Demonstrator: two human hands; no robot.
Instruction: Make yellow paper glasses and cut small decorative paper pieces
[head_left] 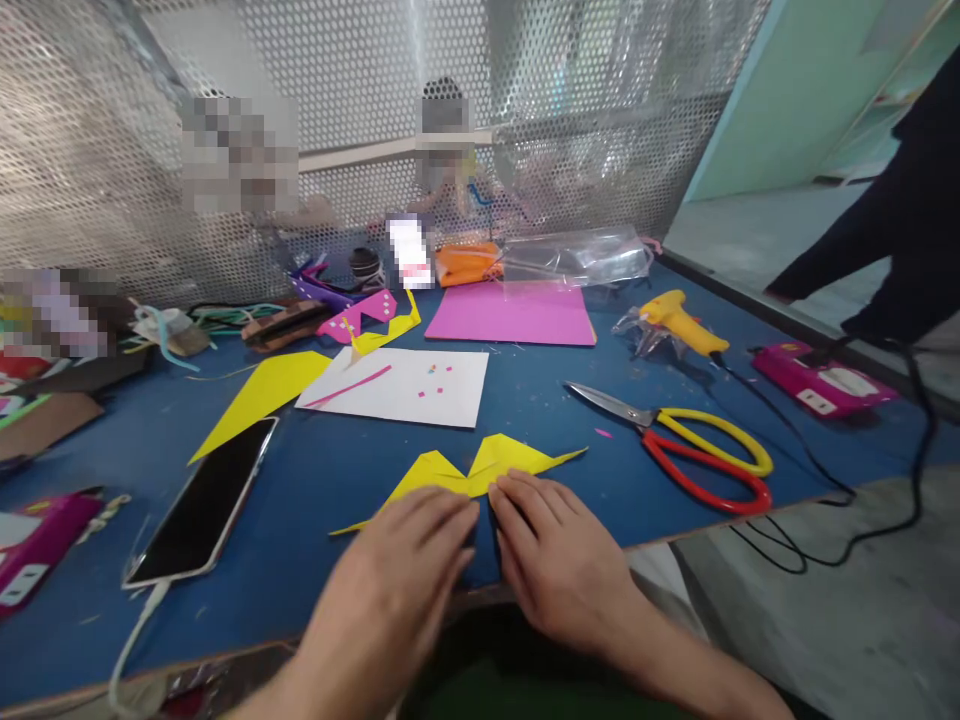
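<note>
A yellow paper mask (495, 458) with two peaks and thin pointed ends lies on the blue tabletop near its front edge. My left hand (409, 550) is curled over the lower left of it, fingers together. On the other side of the mask's middle, my right hand (551, 540) has its fingertips pressed on the lower edge. Both hands cover part of the mask, so its lower outline is hidden. Just beyond it lies a white sheet (457, 400) with a pink strip (352, 385) and small pink squares on it.
Scissors (649, 420) and a yellow glue gun (686, 320) lie right; its cord drops over the table edge. A phone (206, 505) and yellow sheet (262, 390) lie left. A pink sheet (514, 315) and pink mask (360, 315) lie behind. A person's leg (885, 200) shows right.
</note>
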